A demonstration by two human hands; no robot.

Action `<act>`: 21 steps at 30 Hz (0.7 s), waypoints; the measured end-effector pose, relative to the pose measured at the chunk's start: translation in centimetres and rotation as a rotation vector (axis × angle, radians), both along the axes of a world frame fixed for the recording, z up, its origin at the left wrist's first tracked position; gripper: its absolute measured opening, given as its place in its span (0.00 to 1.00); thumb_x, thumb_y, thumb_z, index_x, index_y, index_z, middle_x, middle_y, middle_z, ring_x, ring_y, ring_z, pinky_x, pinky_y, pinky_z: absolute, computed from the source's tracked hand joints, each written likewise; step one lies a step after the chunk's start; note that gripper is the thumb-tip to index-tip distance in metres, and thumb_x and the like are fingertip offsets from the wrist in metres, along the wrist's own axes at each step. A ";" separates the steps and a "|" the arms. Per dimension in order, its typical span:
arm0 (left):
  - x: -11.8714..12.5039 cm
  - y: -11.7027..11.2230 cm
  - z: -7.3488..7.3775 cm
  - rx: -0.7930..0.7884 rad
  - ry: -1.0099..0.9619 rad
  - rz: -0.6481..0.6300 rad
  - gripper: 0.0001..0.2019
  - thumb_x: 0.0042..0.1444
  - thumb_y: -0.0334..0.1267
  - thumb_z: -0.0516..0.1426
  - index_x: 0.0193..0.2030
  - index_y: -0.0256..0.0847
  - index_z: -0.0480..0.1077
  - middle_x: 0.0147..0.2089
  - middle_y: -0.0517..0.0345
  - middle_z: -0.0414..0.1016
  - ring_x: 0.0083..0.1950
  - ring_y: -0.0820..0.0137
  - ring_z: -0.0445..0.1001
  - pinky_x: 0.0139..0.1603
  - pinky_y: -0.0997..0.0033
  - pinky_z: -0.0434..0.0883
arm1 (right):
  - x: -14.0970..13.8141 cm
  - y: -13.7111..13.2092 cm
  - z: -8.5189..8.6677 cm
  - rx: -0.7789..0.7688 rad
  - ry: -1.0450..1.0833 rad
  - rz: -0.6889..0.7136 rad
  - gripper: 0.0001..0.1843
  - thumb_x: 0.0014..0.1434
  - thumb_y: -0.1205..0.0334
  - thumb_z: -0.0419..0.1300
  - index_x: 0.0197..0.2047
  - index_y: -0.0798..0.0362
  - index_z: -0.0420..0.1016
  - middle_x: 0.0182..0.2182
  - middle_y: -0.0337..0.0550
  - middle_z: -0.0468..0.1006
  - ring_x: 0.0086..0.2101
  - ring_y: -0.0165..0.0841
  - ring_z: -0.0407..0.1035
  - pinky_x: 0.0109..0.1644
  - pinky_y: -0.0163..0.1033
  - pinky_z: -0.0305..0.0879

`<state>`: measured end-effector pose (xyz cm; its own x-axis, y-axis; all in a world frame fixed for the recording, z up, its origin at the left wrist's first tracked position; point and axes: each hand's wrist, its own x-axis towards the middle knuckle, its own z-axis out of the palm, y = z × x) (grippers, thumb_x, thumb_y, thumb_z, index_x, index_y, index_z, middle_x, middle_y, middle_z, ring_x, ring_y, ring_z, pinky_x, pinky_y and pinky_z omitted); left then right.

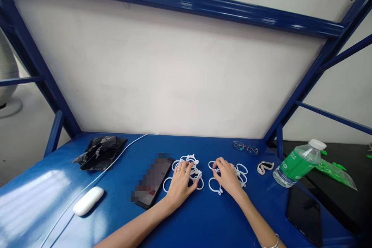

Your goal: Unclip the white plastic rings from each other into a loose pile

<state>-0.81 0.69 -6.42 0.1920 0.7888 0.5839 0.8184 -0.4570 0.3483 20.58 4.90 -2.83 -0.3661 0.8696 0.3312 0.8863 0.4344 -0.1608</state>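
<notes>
White plastic rings with small knobbed clasps, like shower curtain rings, lie in two groups on the blue table (192, 217). Over the left pile of rings (192, 157) rests my left hand (180, 182), its fingers spread and thumb apart, touching the rings beneath. My right hand (228, 176) is at the other group, with thumb and index finger closing on a white ring (209, 166). One more ring (209, 186) lies just below those fingertips. Other rings (246, 170) show to the right of this hand, partly hidden by it.
Left of the hands are a phone (157, 180), a white case (88, 200), a cable (116, 159) and a black plastic bag (100, 153). Rightward lie glasses (245, 148), a pale looped band (265, 167), a water bottle (299, 162) and a dark phone (304, 215). Blue frame bars (186, 6) surround the table.
</notes>
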 end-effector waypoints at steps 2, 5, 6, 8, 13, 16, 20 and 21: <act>0.0 0.0 0.1 0.002 -0.006 0.001 0.22 0.59 0.41 0.55 0.60 0.43 0.60 0.52 0.48 0.67 0.55 0.54 0.66 0.53 0.52 0.66 | 0.0 0.0 0.0 0.004 0.018 0.040 0.07 0.58 0.72 0.51 0.33 0.51 0.66 0.38 0.42 0.72 0.37 0.37 0.71 0.42 0.43 0.63; 0.0 0.0 0.0 0.010 -0.007 0.004 0.21 0.60 0.42 0.54 0.60 0.43 0.60 0.52 0.47 0.67 0.55 0.55 0.66 0.52 0.52 0.66 | -0.2 0.0 0.2 -0.010 0.064 0.106 0.08 0.59 0.73 0.50 0.34 0.51 0.66 0.39 0.42 0.71 0.36 0.36 0.71 0.42 0.43 0.64; 0.0 0.0 0.0 0.014 -0.006 0.004 0.21 0.60 0.42 0.54 0.60 0.43 0.60 0.52 0.47 0.66 0.55 0.55 0.66 0.52 0.53 0.67 | -0.2 0.0 0.3 -0.015 0.087 0.131 0.08 0.60 0.73 0.50 0.35 0.51 0.66 0.39 0.43 0.71 0.36 0.36 0.71 0.42 0.43 0.65; 0.0 0.0 -0.1 0.029 -0.004 0.007 0.21 0.60 0.42 0.54 0.60 0.43 0.60 0.52 0.47 0.67 0.54 0.55 0.66 0.52 0.53 0.67 | -0.4 -0.1 0.4 -0.023 0.147 0.185 0.08 0.61 0.72 0.50 0.35 0.51 0.66 0.39 0.43 0.71 0.38 0.36 0.71 0.43 0.42 0.66; 0.0 -0.1 0.3 0.068 0.007 -0.014 0.20 0.61 0.39 0.53 0.60 0.43 0.60 0.52 0.46 0.66 0.54 0.55 0.66 0.51 0.52 0.67 | -0.9 -0.5 1.0 -0.029 0.303 0.290 0.07 0.65 0.68 0.49 0.39 0.50 0.67 0.42 0.44 0.70 0.40 0.35 0.70 0.45 0.40 0.67; 0.0 -0.3 0.8 0.082 0.021 -0.054 0.18 0.62 0.35 0.52 0.59 0.43 0.60 0.51 0.47 0.66 0.53 0.57 0.66 0.51 0.54 0.68 | -1.0 -0.8 1.3 -0.018 0.363 0.337 0.09 0.67 0.66 0.48 0.41 0.49 0.68 0.42 0.45 0.70 0.41 0.35 0.70 0.45 0.39 0.67; 0.0 -0.4 1.1 0.077 0.027 -0.098 0.18 0.63 0.34 0.51 0.60 0.44 0.59 0.51 0.48 0.66 0.52 0.59 0.67 0.51 0.56 0.68 | -1.1 -0.9 1.5 -0.007 0.418 0.399 0.10 0.67 0.65 0.48 0.43 0.49 0.70 0.41 0.46 0.71 0.42 0.35 0.70 0.46 0.39 0.67; 0.0 -0.4 1.1 0.075 0.022 -0.102 0.19 0.63 0.35 0.51 0.61 0.43 0.58 0.52 0.47 0.65 0.53 0.58 0.66 0.52 0.56 0.68 | -1.1 -1.0 1.5 -0.009 0.428 0.414 0.10 0.67 0.65 0.48 0.44 0.49 0.70 0.41 0.46 0.71 0.42 0.35 0.70 0.46 0.39 0.67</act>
